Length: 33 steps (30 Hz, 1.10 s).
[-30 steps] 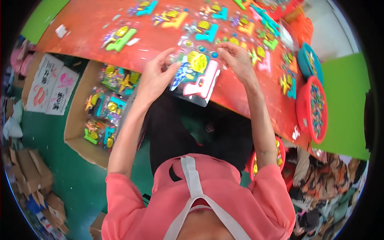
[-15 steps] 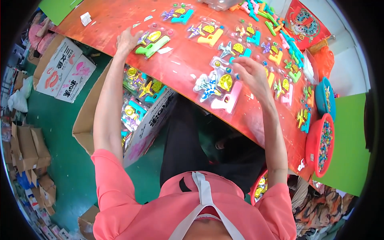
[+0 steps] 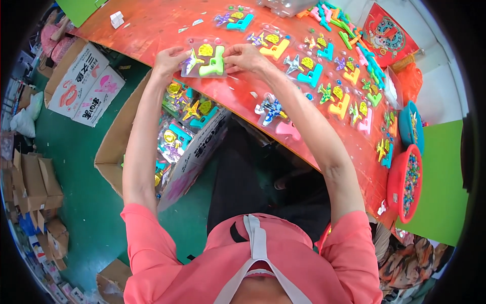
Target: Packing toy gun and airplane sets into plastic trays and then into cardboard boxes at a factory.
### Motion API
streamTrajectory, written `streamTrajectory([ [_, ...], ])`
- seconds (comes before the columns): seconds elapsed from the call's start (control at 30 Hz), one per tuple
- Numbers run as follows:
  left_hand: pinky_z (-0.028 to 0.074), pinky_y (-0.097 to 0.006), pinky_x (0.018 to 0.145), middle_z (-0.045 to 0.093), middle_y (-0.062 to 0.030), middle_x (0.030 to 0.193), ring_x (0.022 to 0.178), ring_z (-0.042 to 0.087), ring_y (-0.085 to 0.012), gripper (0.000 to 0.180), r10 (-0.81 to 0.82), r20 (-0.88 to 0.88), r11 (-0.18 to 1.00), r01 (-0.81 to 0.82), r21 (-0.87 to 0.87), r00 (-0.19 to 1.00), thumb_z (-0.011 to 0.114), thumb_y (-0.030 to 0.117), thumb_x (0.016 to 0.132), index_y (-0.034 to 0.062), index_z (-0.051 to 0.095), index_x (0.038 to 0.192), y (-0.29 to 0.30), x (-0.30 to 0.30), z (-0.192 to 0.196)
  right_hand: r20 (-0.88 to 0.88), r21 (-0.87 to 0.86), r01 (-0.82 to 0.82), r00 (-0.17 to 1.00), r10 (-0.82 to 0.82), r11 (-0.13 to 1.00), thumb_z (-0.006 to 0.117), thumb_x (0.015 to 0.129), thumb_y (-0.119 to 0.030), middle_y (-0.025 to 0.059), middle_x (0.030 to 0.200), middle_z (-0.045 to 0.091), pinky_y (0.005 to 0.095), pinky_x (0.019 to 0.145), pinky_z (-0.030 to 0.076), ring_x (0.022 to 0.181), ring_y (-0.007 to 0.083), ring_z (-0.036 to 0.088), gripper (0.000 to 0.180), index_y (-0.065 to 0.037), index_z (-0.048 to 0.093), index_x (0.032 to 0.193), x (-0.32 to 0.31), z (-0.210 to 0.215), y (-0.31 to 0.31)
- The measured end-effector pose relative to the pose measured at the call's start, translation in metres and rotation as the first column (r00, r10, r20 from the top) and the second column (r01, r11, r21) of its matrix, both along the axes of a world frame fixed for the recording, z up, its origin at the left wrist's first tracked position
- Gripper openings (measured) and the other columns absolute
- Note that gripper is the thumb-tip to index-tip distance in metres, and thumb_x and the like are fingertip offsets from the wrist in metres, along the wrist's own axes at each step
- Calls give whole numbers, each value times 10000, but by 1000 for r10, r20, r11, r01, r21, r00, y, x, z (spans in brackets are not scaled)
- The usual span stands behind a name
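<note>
My left hand (image 3: pixel 170 63) grips the left edge of a clear plastic blister tray (image 3: pixel 189 75) near the table's front edge. Fingers of my right hand (image 3: pixel 245 58) close on its right side, beside a light green toy gun (image 3: pixel 215 63). A yellow moulded piece (image 3: pixel 205 49) and a small purple toy plane (image 3: pixel 192 62) also sit in this tray. Under my right forearm lies another set, with a blue-and-white toy plane (image 3: pixel 271 107) and a pink toy gun (image 3: pixel 288 130); the forearm hides part of it.
Several filled trays stand in rows on the red table (image 3: pixel 228 101). An open carton (image 3: pixel 114 152) of similar sets is below its front edge. At the right are a red basin (image 3: pixel 393 187) of beads and a blue basin (image 3: pixel 405 133). Loose toy guns (image 3: pixel 372 66) are heaped behind. Another person (image 3: pixel 53 38) sits far left.
My right hand has swung left from above the pink gun's set to the green gun's tray. Both hands now hold that tray, which has turned and shifted slightly right.
</note>
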<state>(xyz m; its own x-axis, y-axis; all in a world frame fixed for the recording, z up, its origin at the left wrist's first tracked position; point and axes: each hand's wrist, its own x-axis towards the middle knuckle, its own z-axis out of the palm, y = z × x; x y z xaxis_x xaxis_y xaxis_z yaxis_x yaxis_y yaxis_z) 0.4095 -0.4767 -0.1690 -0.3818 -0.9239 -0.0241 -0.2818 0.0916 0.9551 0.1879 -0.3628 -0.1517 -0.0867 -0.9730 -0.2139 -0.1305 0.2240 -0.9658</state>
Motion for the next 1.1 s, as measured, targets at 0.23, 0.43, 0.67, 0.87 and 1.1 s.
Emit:
streamTrajectory([
  [0.23, 500, -326, 928, 622, -93, 1122, 1010, 612, -172, 351, 99, -655, 926, 173, 337, 749, 628, 53, 916, 7, 510, 1243, 93, 23, 13, -236, -262, -46, 972, -18, 964, 632, 884, -65, 82, 913, 690, 254, 728, 540, 809, 129, 668, 221, 37, 611, 1079, 22, 41, 89],
  [0.43, 469, -336, 1005, 569, -120, 1300, 1155, 578, -185, 592, 32, -716, 846, 362, 391, 697, 565, 58, 940, -7, 316, 1473, 230, 9, 32, -106, -309, 150, 976, -191, 939, 631, 882, -43, 37, 866, 629, 223, 671, 488, 766, 77, 604, 230, 34, 595, 1096, 24, 53, 229],
  [0.67, 502, -422, 996, 539, -216, 1338, 1163, 603, -333, 629, -58, -750, 629, 608, 486, 659, 550, 16, 943, 0, 251, 1496, 336, -6, 20, -221, -382, 421, 822, -524, 823, 696, 854, -49, 60, 1058, 541, 234, 744, 520, 827, 112, 617, 326, 4, 584, 1156, 23, 37, 345],
  [0.87, 495, -432, 1002, 531, -207, 1355, 1135, 619, -339, 613, -116, -737, 484, 686, 544, 666, 536, 13, 950, 19, 261, 1498, 381, -28, 3, -422, -473, 406, 675, -606, 782, 716, 822, -29, 94, 1157, 578, 247, 756, 525, 894, 126, 617, 308, -24, 634, 1119, 8, 21, 385],
  [1.1, 530, -401, 965, 538, -207, 1327, 1122, 629, -309, 550, -173, -722, 435, 709, 554, 670, 481, -14, 968, 5, 275, 1478, 393, -37, 6, -401, -466, 455, 656, -640, 759, 729, 805, -38, 84, 1100, 594, 283, 741, 504, 852, 165, 598, 248, -33, 653, 1041, 5, 14, 401],
])
